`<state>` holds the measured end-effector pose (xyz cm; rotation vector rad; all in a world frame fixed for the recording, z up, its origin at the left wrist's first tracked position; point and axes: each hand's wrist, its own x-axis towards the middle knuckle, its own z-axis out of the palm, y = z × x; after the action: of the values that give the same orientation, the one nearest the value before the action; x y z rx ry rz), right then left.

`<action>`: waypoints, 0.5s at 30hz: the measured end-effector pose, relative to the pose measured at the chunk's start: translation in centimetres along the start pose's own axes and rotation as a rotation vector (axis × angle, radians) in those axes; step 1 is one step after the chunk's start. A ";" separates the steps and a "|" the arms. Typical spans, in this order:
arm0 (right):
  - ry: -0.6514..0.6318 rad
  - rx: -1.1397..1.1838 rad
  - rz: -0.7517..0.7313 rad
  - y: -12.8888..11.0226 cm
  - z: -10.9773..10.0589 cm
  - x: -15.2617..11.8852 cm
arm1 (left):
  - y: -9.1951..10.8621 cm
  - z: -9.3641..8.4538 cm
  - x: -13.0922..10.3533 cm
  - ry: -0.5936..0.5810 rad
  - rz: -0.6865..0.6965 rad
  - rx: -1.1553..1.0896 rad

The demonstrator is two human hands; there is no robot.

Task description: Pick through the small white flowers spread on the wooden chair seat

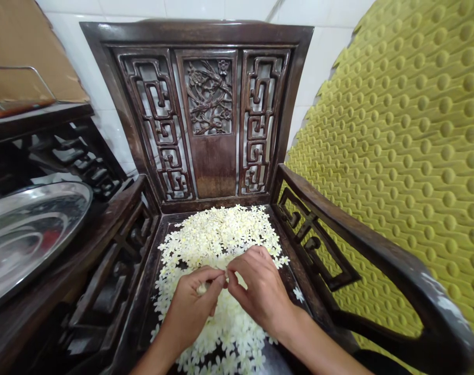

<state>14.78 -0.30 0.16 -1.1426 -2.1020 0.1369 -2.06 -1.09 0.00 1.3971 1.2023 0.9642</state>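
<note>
Many small creamy-white flowers (225,229) with pale yellow centres cover the seat of a dark carved wooden chair (215,161). Above them, my left hand (197,297) is closed in a pinch, thumb against forefinger. My right hand (258,286) pinches too, its fingertips meeting those of the left near the middle of the seat. Something tiny and pale is between the fingertips, too small to name. The flowers directly below my hands look blurred. A single flower (298,294) lies apart on the right side of the seat.
Dark wooden armrests flank the seat, the right armrest (361,229) with worn paint at its end. A shiny metal tray (37,229) is at the left. A yellow-green studded foam sheet (408,156) stands at the right. Brown cardboard (29,47) is at the upper left, and white tiles line the wall.
</note>
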 end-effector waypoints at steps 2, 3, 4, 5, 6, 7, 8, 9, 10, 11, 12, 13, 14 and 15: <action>0.019 0.024 0.007 -0.1 -0.1 0.1 | 0.0 0.0 0.0 -0.005 -0.002 0.000; 0.025 0.038 0.013 -0.2 -0.2 0.1 | 0.0 0.0 0.0 -0.006 -0.002 0.000; 0.031 0.052 0.020 -0.2 -0.2 0.2 | -0.1 0.0 0.0 -0.008 -0.001 0.000; 0.034 0.069 0.030 -0.3 -0.2 0.2 | -0.1 -0.1 0.0 -0.009 -0.001 -0.002; 0.038 0.087 0.041 -0.3 -0.2 0.2 | -0.1 -0.1 0.0 -0.010 -0.001 -0.006; 0.039 0.104 0.055 -0.3 -0.2 0.3 | -0.2 -0.1 0.0 -0.011 0.000 -0.011; 0.038 0.122 0.070 -0.3 -0.2 0.3 | -0.2 -0.1 0.0 -0.012 0.002 -0.015; 0.036 0.138 0.086 -0.3 -0.2 0.4 | -0.2 -0.1 0.0 -0.011 0.003 -0.018; 0.032 0.153 0.103 -0.3 -0.2 0.4 | -0.2 -0.1 0.0 -0.010 0.004 -0.020; 0.029 0.165 0.117 -0.3 -0.2 0.5 | -0.2 -0.1 0.0 -0.009 0.003 -0.022; 0.023 0.178 0.133 -0.3 -0.2 0.5 | -0.1 -0.1 -0.1 -0.010 -0.001 -0.023; 0.017 0.192 0.149 -0.4 -0.3 0.5 | 0.1 -0.1 -0.1 -0.010 -0.006 -0.025; 0.010 0.207 0.168 -0.5 -0.3 0.5 | 0.2 0.0 -0.2 -0.011 -0.013 -0.029; 0.003 0.223 0.188 -0.5 -0.4 0.4 | 0.4 0.0 -0.2 -0.010 -0.022 -0.032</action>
<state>14.50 -0.37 0.87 -1.2001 -1.9176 0.4459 -2.06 -1.27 0.37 1.3597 1.1870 0.9563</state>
